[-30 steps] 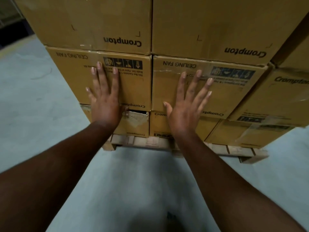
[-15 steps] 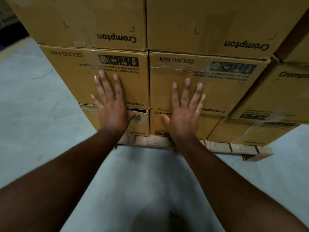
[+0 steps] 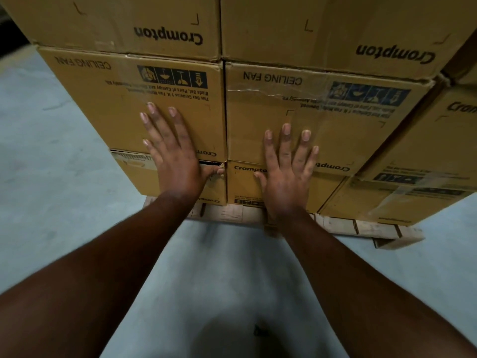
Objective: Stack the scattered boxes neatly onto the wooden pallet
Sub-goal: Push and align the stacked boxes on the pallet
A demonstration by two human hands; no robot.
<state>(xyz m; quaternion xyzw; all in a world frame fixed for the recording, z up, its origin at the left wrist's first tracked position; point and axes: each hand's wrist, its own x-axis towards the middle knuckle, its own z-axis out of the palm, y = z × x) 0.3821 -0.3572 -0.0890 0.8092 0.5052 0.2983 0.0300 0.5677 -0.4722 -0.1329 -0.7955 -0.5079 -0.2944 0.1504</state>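
Floor (image 3: 51, 177): pale grey concrete, nearest, running under both forearms up to the pallet.
Wooden pallet (image 3: 382, 229): flat on the floor beneath the stack, front edge running left to right, right corner jutting past the boxes.
Bottom left box (image 3: 139, 174): resting on the pallet, top flap edge torn and lifted.
Bottom right box (image 3: 245, 184): just beside it, "Crompton" lettering upright, front face partly covered by the right hand.
Left hand (image 3: 173, 156): flat, fingers straight and slightly spread, pressed on the front face of the middle left box, fingertips pointing up, thumb reaching down to the torn gap below.
Right hand (image 3: 286, 171): flat, fingers straight and fanned, palm across the seam between bottom and middle tiers, fingertips on the middle right box.
Middle left box (image 3: 108, 109): second tier, long axis left to right, "CEILING FAN" print upside down.
Middle right box (image 3: 348, 130): touching its neighbour at a vertical seam, print also inverted, clear tape across the front.
Side boxes (image 3: 438, 151): right of the stack, faces turned at an angle.
Top boxes (image 3: 309, 27): farthest, third tier, two side by side, "Crompton" inverted.
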